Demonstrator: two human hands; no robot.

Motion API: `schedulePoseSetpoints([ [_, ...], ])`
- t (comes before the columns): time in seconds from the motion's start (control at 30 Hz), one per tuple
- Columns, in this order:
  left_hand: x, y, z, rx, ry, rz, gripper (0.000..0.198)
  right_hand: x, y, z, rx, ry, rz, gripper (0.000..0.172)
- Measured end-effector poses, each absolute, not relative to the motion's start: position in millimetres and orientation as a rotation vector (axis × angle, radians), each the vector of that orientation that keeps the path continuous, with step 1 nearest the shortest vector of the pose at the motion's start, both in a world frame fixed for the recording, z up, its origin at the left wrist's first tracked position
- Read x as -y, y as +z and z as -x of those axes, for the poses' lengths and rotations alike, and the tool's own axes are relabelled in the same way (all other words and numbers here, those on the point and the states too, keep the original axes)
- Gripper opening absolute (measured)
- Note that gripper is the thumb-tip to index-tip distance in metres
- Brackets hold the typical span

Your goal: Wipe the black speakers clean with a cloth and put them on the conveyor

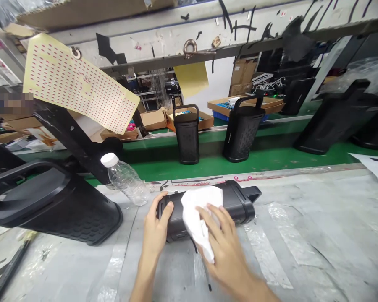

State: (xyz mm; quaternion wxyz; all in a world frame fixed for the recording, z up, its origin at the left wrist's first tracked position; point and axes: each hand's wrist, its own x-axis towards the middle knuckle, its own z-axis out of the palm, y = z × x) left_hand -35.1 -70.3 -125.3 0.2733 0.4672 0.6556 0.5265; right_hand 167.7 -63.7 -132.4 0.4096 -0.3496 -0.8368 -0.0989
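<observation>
A black speaker-like case with a handle lies on its side on the grey worktop, its handle end toward the right. My left hand grips the case's left end, thumb on top and fingers behind. A crumpled white cloth or tissue is pressed on the upper face of the case under my right hand, whose fingers bend over it. Just left of my left hand stands a clear plastic bottle with a white cap. Farther left is another black case with a handle.
Beyond the worktop runs a green conveyor belt bearing several similar black cases. A yellow sticker sheet hangs from the white overhead beam. Cardboard trays sit behind the belt.
</observation>
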Motion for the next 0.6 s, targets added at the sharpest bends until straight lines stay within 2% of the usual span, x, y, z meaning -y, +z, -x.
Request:
schedulePoseSetpoints([
  [0.2, 71, -123, 33, -1.794, 1.393, -1.25, 0.038, 54, -132, -181, 1.933, -0.363, 1.105, 0.038],
  [0.33, 71, -122, 33, -1.776, 1.415, -1.248, 0.039, 54, -128, -167, 2.048, -0.207, 0.901, 0.033],
  [0.4, 71, -120, 33, -1.78, 1.394, -1.242, 0.04, 45, -123, -172, 1.929, -0.092, 1.015, 0.03],
  [0.5, 70, -119, 33, -1.781, 1.395, -1.231, 0.039, 20, -108, -199, 1.501, 0.371, 1.294, 0.036],
  [0.6, 68, -122, 35, -1.77, 1.437, -1.238, 0.04, 5, -90, -222, 1.06, 0.902, 1.164, 0.041],
])
